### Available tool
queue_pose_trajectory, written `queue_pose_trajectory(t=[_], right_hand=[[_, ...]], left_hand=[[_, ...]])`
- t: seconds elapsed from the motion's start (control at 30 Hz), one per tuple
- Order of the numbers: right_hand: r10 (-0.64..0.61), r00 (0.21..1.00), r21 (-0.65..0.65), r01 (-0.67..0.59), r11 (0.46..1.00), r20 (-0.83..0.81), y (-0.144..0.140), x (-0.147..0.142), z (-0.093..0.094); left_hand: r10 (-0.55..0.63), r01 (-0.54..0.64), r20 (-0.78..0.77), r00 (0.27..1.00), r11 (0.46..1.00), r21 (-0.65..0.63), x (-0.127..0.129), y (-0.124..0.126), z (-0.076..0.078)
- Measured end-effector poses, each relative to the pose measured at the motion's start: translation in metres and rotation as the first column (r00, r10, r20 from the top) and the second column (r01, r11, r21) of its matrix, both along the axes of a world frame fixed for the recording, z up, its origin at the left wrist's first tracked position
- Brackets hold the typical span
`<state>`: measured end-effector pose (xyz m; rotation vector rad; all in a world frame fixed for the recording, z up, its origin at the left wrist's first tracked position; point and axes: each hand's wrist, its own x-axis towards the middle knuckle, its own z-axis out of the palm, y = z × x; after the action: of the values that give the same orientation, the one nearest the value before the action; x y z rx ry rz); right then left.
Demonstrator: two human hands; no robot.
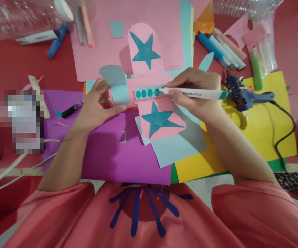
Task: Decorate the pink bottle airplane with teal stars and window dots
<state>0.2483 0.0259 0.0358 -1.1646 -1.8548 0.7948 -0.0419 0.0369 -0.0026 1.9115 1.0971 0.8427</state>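
Two hands meet over our pink paper airplane (149,94) in the head view, which lies mid-table on a purple sheet (107,151) and a pale blue sheet (180,144). Its body runs left to right between the hands, with the star-marked wings crossing it toward and away from us.

Our left hand (94,106) sits at the plane's left end, fingers curled and pinching the rolled blue nose (119,94), thumb underneath, wrist resting on the purple sheet. Our right hand (195,93) comes in from the right, closed in a writing grip around a white acrylic marker (192,93). The marker lies nearly level, along the same line as the body, its teal tip touching the light blue strip (149,93) just beside the last of the teal dots. The right hand is the nearer one to that strip.

Behind the right wrist lies a blue glue gun (249,98) on a yellow sheet (267,137), with more markers (221,50) farther up.
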Motion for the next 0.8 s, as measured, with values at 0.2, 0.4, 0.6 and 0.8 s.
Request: queue_pose_trajectory(t=[0.2,0.4,0.6,0.8], right_hand=[[0.02,1.0,0.02,-0.02,1.0,0.001,0.0002,0.0003,0.0017],[0.042,0.999,0.0,-0.042,0.999,0.006,-0.0007,0.0004,0.0043],[0.016,1.0,0.004,-0.016,1.0,0.0,0.0001,0.0,0.0024],[0.0,0.999,-0.007,-0.001,1.0,-0.033,0.0004,-0.0004,-0.0005]], left_hand=[[-0.004,0.004,0.009,1.0,1.0,-0.006,0.0009,0.0001,0.0005],[0.004,-0.003,0.041,0.999,1.0,-0.024,0.0005,0.0003,-0.0001],[-0.006,0.008,0.066,0.998,0.999,-0.042,-0.0004,-0.0003,0.0007],[-0.004,0.005,0.04,0.999,1.0,-0.029,0.0011,-0.0003,0.0018]])
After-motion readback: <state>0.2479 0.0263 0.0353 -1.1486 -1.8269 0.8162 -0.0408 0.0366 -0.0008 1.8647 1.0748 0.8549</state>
